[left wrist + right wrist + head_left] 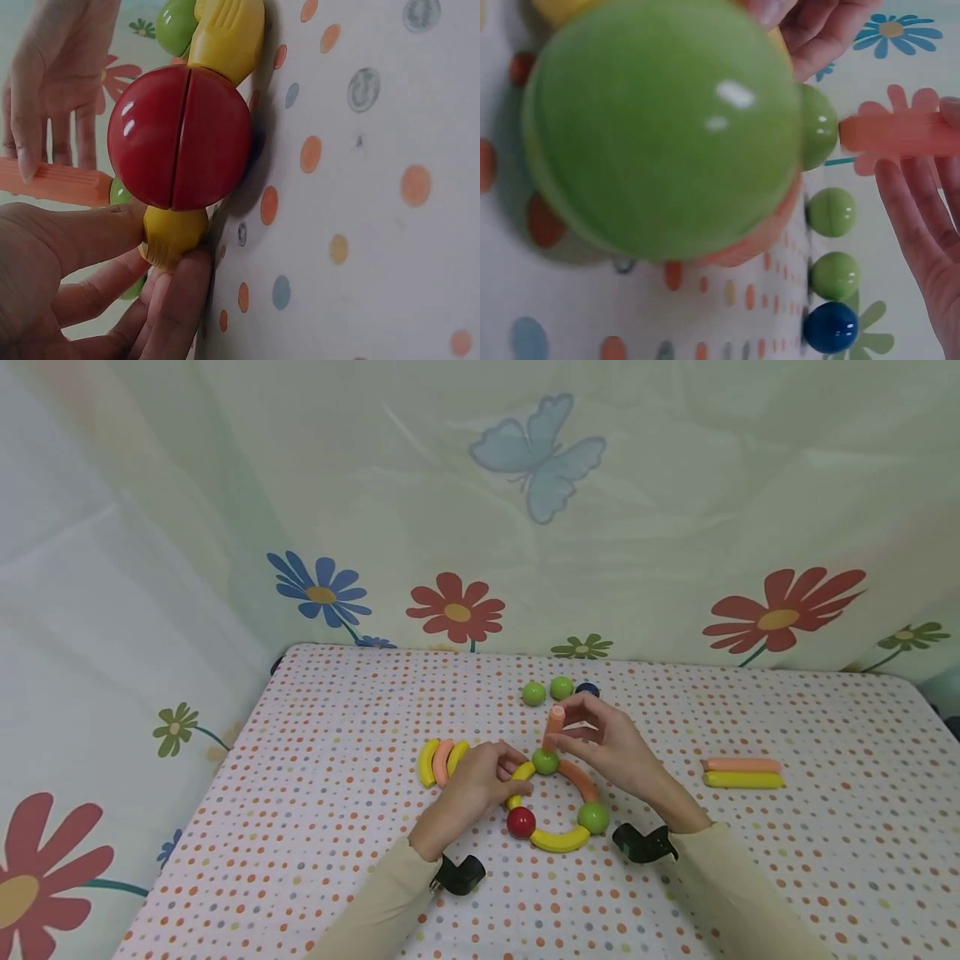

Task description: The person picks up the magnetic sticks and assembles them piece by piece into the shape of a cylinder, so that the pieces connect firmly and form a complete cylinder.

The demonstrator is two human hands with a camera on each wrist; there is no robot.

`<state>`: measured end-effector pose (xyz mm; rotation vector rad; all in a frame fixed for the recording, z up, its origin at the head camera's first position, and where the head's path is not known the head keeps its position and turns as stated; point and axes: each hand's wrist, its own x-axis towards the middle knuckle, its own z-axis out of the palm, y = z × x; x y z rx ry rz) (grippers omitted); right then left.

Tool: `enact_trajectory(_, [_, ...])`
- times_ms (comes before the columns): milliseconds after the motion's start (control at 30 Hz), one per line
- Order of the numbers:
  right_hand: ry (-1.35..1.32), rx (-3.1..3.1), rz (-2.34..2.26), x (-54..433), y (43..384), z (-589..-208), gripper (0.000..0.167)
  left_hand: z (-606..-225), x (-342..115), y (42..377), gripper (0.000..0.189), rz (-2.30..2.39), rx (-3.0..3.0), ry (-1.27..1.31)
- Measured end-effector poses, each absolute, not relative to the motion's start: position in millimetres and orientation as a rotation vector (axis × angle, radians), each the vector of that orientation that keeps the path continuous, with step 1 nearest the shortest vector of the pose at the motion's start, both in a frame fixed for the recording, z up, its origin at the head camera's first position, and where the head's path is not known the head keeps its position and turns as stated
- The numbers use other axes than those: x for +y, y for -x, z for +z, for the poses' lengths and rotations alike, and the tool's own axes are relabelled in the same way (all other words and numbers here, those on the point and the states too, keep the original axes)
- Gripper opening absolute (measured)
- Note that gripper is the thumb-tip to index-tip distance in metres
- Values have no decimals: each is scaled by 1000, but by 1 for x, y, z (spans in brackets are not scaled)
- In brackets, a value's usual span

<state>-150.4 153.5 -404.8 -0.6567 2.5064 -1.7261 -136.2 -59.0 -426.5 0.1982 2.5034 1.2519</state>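
On the dotted table lies a ring of balls and curved sticks. My left hand [480, 774] pinches its yellow curved stick [174, 231] between thumb and fingers, close to the red ball [180, 139]. An orange straight stick [553, 727] stands upright with its lower end against the ring's far green ball [546, 762]. My right hand [611, 745] holds that stick between thumb and fingers. An orange curved stick [580, 779] runs from the far ball to another green ball [593, 817]. At the front, a yellow curved stick [560, 841] joins this ball to the red one.
Behind the ring are two loose green balls [534, 694] and a dark blue ball [587, 691]. Spare yellow and orange curved sticks [427, 763] lie beside the left hand. To the right lie an orange straight stick [741, 764] and a yellow straight stick [742, 780].
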Motion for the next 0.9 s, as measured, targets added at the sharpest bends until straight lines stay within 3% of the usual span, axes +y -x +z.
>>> enact_trajectory(600, [671, 2499, -1718, 153, 148, -414, 31, -426, -63, 139, 30, 1276, 2487, -225])
enact_trajectory(900, [713, 2444, -1797, 177, 138, -410, 44, -429, -63, 138, 31, 1303, 2473, -258])
